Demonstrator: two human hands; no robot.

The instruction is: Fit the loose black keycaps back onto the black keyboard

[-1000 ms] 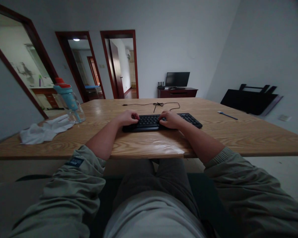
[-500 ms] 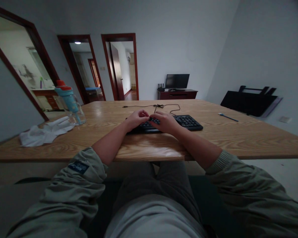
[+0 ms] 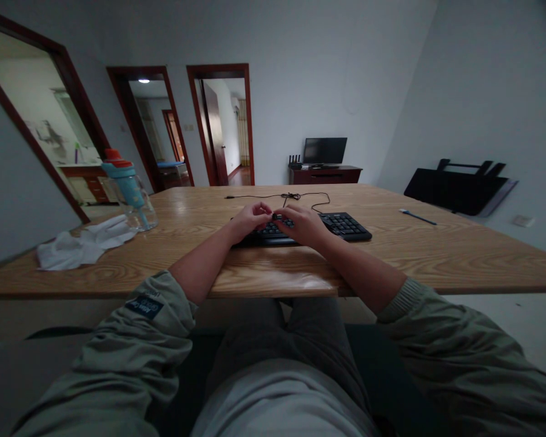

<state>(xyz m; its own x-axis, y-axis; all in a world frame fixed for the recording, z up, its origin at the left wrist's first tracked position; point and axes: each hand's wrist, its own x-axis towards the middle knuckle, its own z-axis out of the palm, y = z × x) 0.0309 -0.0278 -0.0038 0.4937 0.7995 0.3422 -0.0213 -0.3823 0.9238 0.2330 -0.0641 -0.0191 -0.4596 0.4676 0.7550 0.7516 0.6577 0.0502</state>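
A black keyboard (image 3: 348,226) lies near the front edge of the wooden table. Above its middle, my left hand (image 3: 249,221) and my right hand (image 3: 303,224) meet fingertip to fingertip. Pinched between them is a small black piece (image 3: 275,216) that looks like a keycap; most of it is covered by fingers. Both hands are closed on it, with the thumbs and index fingers together. A thin dark object (image 3: 335,228) shows on the keyboard beside my right hand, its kind unclear. My hands hide part of the keys.
The keyboard's cable (image 3: 316,194) is loosely bundled behind it. A blue-handled brush (image 3: 418,216) lies at the right of the table (image 3: 437,261). At left stand a water bottle (image 3: 130,191) with a red and blue lid and crumpled white tissue (image 3: 79,246).
The small black piece shows more clearly between my fingertips now. Both hands have kept almost the same place; the whole view has shifted slightly.
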